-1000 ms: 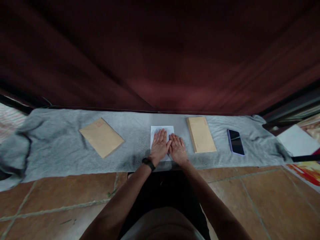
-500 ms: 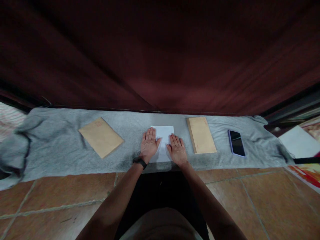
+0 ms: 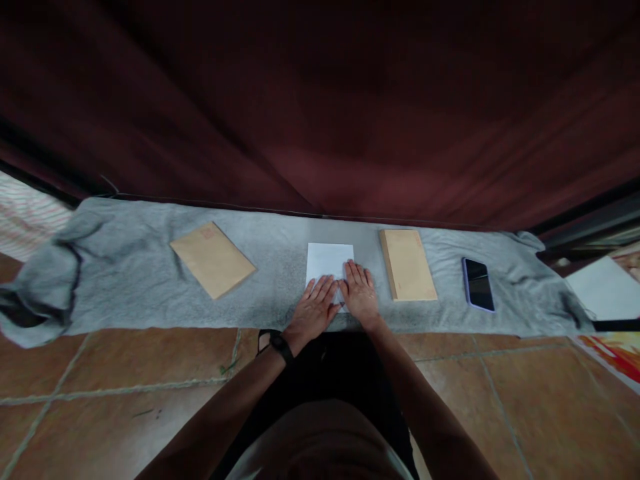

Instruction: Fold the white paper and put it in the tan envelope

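We rest our left hand (image 3: 313, 312) and right hand (image 3: 361, 293) flat, fingers straight and slightly parted, on one paper (image 3: 329, 259)'s near part, mid-cloth (image 3: 280, 257), with one envelope (image 3: 213, 260) left, one brown stack (image 3: 410, 265) and one phone (image 3: 479, 285) right.

Left hand (image 3: 313, 310) shifted on paper (image 3: 330, 260).
Was on left edge 0.5 s ago; now at near edge, angled toward right hand (image 3: 361, 295), far-left corner uncovered.

Can make out no words, numbers or brands. Can see only faint reddish print (image 3: 207, 232) at the far corner of the left brown envelope (image 3: 213, 262) and on the right brown stack (image 3: 409, 265), too small to read.
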A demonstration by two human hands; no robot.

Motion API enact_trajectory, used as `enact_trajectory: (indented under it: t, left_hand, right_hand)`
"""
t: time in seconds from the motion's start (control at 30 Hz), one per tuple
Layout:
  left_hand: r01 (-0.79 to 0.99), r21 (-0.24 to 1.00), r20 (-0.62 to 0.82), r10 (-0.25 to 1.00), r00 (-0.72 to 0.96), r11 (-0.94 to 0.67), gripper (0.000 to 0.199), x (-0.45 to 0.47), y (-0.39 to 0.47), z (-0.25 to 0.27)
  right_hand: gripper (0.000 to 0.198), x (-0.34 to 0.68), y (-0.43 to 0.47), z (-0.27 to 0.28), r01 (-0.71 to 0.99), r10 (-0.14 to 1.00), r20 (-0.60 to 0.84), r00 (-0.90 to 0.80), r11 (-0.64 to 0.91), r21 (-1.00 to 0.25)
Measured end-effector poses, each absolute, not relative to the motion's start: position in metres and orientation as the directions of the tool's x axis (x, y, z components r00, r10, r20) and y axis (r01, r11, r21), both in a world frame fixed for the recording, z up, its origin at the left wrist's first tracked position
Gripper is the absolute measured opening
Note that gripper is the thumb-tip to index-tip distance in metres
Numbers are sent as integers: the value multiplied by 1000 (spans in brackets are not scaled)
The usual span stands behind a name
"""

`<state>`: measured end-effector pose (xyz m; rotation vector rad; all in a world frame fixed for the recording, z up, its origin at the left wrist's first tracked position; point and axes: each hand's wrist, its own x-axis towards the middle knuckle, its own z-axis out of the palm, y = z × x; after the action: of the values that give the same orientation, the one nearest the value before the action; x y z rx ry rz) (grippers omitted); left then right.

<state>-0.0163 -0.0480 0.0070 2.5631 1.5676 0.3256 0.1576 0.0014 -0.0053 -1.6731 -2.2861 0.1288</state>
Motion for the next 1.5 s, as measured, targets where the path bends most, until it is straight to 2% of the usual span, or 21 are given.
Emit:
enact_trajectory:
  t: [0.17, 0.4, 0.6, 0.93, 1.3, 1.5]
  left_hand:
    - [863, 209, 117, 888, 446, -460, 56, -20, -49, 7]
    - [858, 212, 132, 884, 449, -468, 57, -20, -51, 7]
    - [850, 209, 134, 875, 465, -484, 56, -25, -53, 9]
    - [863, 190, 183, 881, 437, -468, 58, -43, -66, 10]
    - [858, 224, 247, 879, 408, -462, 61, -65, -80, 3]
    - [889, 188, 169, 906, 389, -417, 58, -63, -81, 10]
  right_hand:
    - [55, 158, -2, -4, 922, 948, 191, -255, 298, -249]
    - [51, 169, -34, -10, 896, 914, 194, -355, 392, -209]
    - [51, 180, -45, -11, 906, 917, 209, -340, 379, -188]
    - [54, 188, -51, -10, 915, 931, 220, -292, 339, -219]
    - [49, 201, -59, -3, 905, 937, 195, -291, 336, -261]
    - [49, 204, -63, -4, 889, 934, 199, -296, 346, -300]
